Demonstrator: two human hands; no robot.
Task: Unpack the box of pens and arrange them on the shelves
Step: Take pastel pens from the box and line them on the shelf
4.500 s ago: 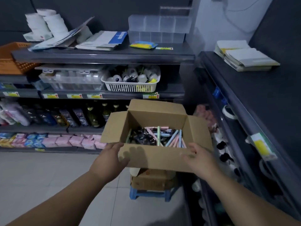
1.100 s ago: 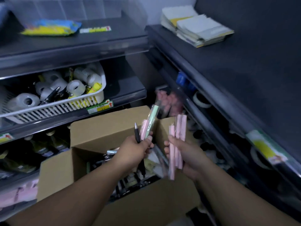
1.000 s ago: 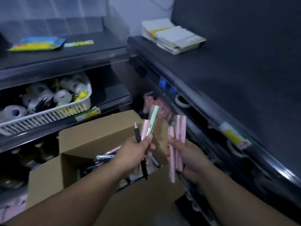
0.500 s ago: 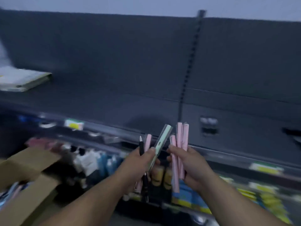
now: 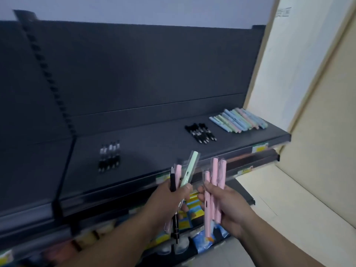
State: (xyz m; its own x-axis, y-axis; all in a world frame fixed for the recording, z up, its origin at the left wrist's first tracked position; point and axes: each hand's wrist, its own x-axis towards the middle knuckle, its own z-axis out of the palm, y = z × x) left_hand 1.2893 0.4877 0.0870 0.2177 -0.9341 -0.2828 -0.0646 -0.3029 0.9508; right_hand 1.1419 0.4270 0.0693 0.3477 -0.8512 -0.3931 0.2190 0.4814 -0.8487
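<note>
My left hand (image 5: 169, 201) grips a black pen (image 5: 172, 182), a pink pen and a mint green pen (image 5: 189, 171) in a clear sleeve. My right hand (image 5: 229, 207) holds three pink pens (image 5: 214, 182) upright. Both hands are just in front of the dark top shelf (image 5: 154, 151). On that shelf lie a row of pastel blue, green and pink pens (image 5: 238, 120) at the right, a group of black pens (image 5: 200, 132) in the middle, and black and white pens (image 5: 109, 156) further left. The cardboard box is out of view.
A cream wall (image 5: 308, 112) closes off the shelf's right end. Lower shelves hold blurred blue and yellow packets (image 5: 190, 209). Price tags (image 5: 259, 148) sit on the shelf edges. A slotted upright (image 5: 48, 78) divides the dark back panel at left.
The view has swung right, away from the box and along the shelf to its right end, where the laid-out pens show. Both hands keep the same pens, held close together.
</note>
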